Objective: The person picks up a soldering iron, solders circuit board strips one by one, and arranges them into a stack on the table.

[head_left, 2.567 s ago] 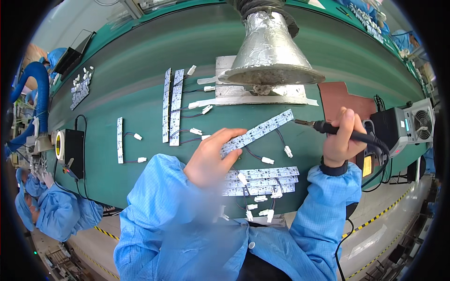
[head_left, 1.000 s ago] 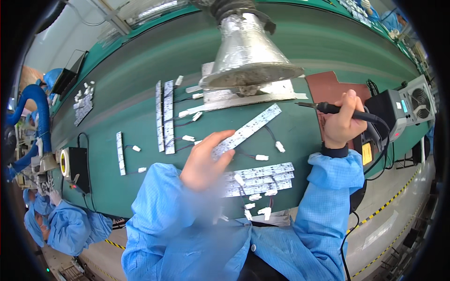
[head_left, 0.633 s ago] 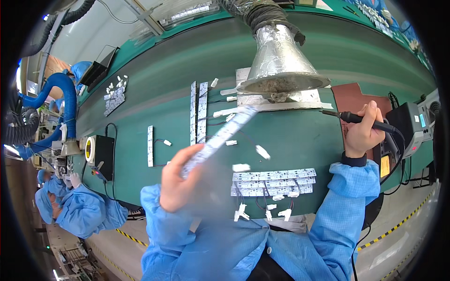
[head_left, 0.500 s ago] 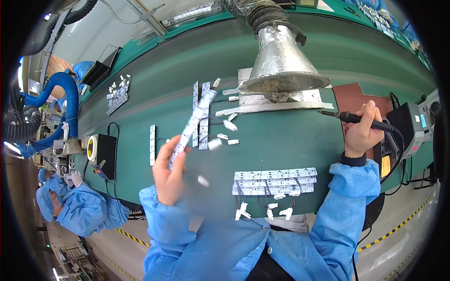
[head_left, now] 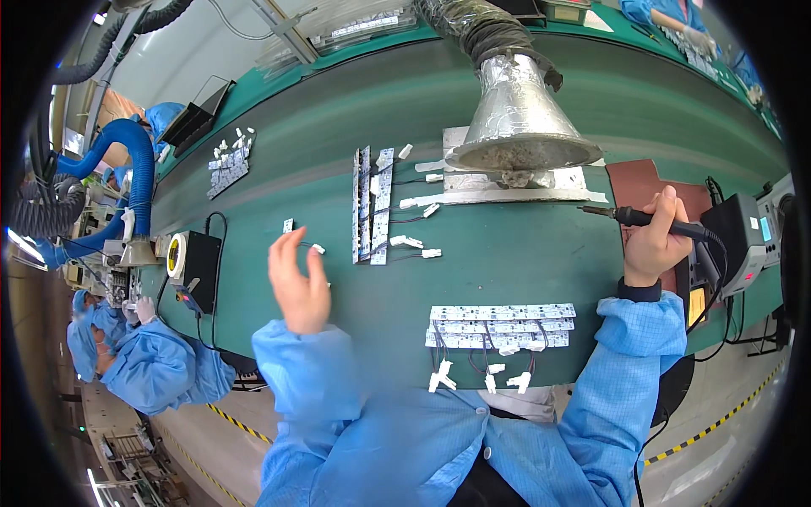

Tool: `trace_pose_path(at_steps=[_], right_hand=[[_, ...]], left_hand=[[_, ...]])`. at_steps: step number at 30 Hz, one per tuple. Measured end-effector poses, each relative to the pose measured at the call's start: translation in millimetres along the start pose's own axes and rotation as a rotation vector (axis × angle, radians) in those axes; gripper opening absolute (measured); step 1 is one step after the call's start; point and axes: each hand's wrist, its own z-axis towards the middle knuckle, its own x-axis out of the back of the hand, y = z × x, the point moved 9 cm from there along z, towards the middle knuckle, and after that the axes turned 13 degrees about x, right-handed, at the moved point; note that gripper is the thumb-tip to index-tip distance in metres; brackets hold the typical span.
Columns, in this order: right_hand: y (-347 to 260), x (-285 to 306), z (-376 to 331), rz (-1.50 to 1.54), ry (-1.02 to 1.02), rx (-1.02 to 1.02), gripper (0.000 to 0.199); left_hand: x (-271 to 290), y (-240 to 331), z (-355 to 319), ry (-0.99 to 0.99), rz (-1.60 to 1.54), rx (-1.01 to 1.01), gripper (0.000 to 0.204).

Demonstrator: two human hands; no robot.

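Right hand (head_left: 650,245) grips the soldering iron (head_left: 642,217), left hand (head_left: 297,287) open and empty; I'd park that hot tip far from the boards (head_left: 372,207).

A silver extraction funnel (head_left: 519,127) hangs above the green bench (head_left: 507,270); a tape roll (head_left: 176,255) lies at left.
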Motion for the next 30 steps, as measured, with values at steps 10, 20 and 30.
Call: trace_pose_path(at_steps=[10,20,30], right_hand=[[-3,-2,1,-0.008,-0.015,0.05,0.039],[-7,-6,2,-0.053,-0.037,0.085,0.039],[8,2,2,-0.025,-0.057,-0.029,0.04]], left_hand=[[4,-107,3,-0.242,0.199,0.48,0.036],[14,21,-7,-0.032,0.105,-0.064,0.026],[-81,158,-83,-0.952,-0.166,-0.447,0.031]])
